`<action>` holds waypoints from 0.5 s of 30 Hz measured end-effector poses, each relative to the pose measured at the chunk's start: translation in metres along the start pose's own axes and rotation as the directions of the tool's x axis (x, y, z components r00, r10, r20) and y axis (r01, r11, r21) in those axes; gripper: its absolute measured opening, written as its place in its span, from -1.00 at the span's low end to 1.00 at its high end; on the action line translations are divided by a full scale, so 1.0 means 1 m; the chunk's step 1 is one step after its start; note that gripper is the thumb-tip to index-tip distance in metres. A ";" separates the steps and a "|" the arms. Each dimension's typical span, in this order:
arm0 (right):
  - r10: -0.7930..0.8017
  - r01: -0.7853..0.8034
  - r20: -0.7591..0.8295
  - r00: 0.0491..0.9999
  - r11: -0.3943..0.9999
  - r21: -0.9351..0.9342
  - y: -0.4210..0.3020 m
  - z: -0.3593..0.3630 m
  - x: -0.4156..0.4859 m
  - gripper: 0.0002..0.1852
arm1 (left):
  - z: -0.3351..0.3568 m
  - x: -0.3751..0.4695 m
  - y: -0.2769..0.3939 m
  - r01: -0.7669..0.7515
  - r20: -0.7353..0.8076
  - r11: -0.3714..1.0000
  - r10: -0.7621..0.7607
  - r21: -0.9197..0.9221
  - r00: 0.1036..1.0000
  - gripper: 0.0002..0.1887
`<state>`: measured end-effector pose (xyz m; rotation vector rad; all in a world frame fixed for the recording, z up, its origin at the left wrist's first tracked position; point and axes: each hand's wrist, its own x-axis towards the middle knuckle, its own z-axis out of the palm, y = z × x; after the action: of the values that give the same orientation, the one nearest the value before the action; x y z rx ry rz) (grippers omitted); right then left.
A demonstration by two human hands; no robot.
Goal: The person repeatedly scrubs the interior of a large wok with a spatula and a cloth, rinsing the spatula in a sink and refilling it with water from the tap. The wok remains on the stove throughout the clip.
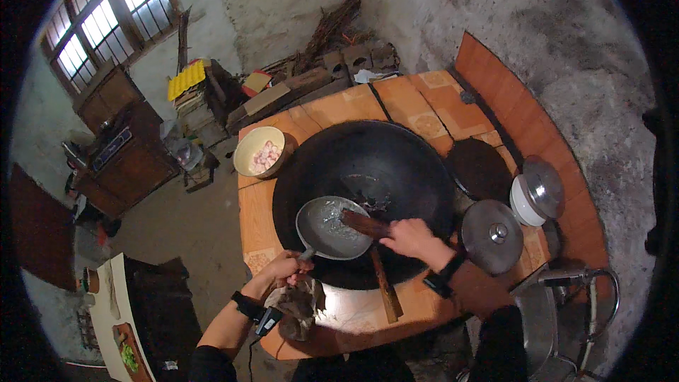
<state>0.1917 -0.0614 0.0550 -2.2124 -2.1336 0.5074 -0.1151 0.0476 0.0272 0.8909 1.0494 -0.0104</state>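
My left hand (290, 267) grips the handle of a grey metal ladle or small pan (331, 244), which is tilted over a large black wok (392, 154) and holds a little clear liquid. My right hand (414, 239) is closed on a brown bristle brush (363, 224), its end inside the small pan. Below the brush, a wooden handle (383, 281) leans across the wok's near rim; its far end is hidden. A crumpled cloth (297, 310) lies on the tiled stove top (350, 321) beneath my left hand. Some water sits at the wok's bottom.
A cream bowl (243, 156) with pale pink pieces stands left of the wok. Metal lids (485, 246), a white bowl (522, 204) and a round black cover (477, 167) lie to the right, near a faucet (570, 276). A cutting board (139, 358) with chopped greens is lower left.
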 end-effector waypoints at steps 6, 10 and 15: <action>-0.068 0.040 0.089 0.994 0.957 0.287 -0.017 0.028 -0.008 -0.47 | 0.006 0.006 0.021 -0.031 -0.203 0.932 0.110 0.360 0.973 -0.83; 0.189 -0.202 0.075 0.979 0.929 0.308 -0.017 0.027 -0.063 -0.41 | 0.004 0.011 0.026 -0.099 -0.213 0.657 0.378 0.748 0.901 -0.86; 0.476 -0.490 0.143 0.868 0.775 0.400 -0.060 0.064 -0.110 -0.35 | 0.007 0.006 0.017 -0.172 -0.011 0.174 0.734 0.970 0.680 -0.81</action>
<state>0.1169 -0.1780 0.0321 -2.4610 -1.2552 0.9304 -0.1002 0.0567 0.0350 2.4590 1.1479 0.1915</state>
